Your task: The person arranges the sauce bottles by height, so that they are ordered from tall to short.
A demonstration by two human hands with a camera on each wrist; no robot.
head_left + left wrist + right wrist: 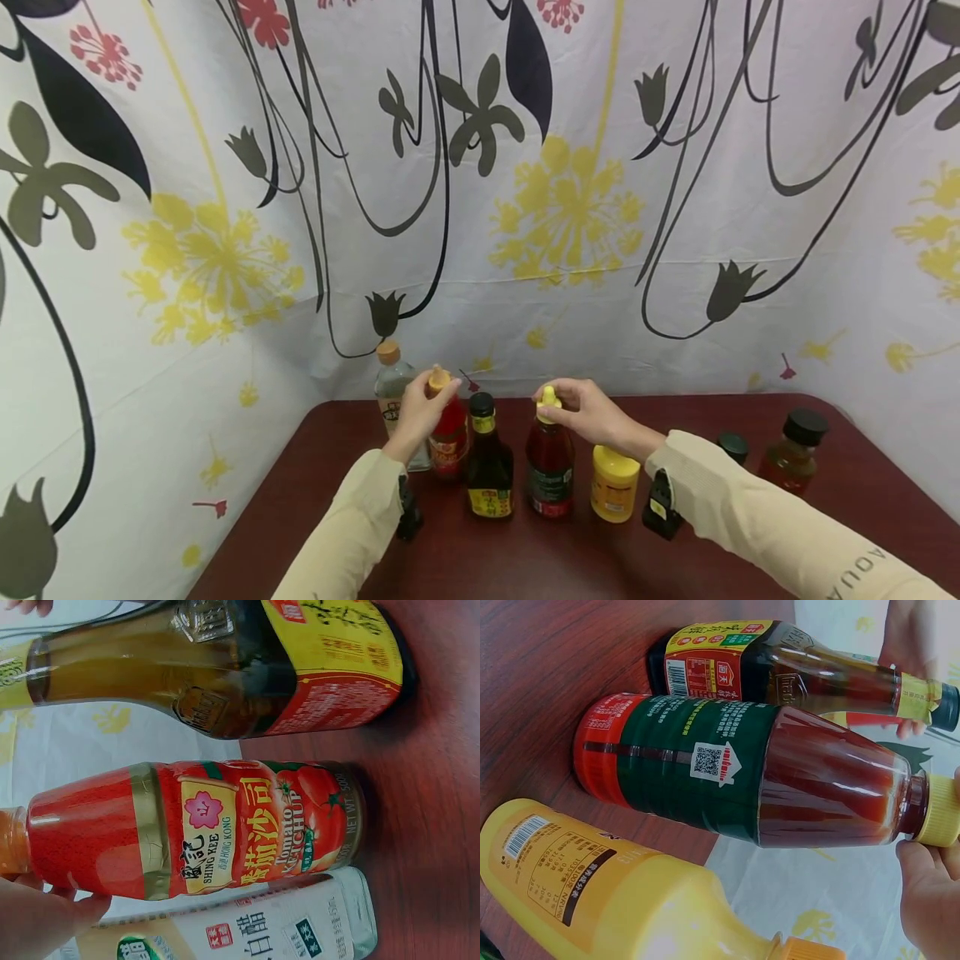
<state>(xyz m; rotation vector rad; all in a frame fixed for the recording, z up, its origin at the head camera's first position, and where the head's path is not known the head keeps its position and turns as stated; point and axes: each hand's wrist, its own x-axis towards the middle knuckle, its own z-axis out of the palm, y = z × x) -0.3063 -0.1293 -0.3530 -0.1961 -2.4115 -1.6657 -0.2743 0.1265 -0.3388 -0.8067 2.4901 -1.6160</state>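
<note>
My left hand (pixel 418 414) grips the neck and orange cap of a tomato ketchup bottle (pixel 448 446), which stands upright on the table. In the left wrist view, fingers curl against the neck of this red ketchup bottle (pixel 94 832). My right hand (pixel 596 410) pinches the yellow cap (pixel 939 810) of a dark red sauce bottle (pixel 551 462) with a green label, also upright. Between the two stands a soy sauce bottle (pixel 491 467) with a black cap and yellow label; neither hand holds it.
A clear white vinegar bottle (pixel 392 382) stands left of the ketchup. To the right of the sauce bottle is a yellow bottle (pixel 615 487). Farther right are a black-lidded jar (pixel 793 454) and a green lid (pixel 732 445) partly behind my sleeve. A patterned cloth (pixel 480 217) hangs behind the table.
</note>
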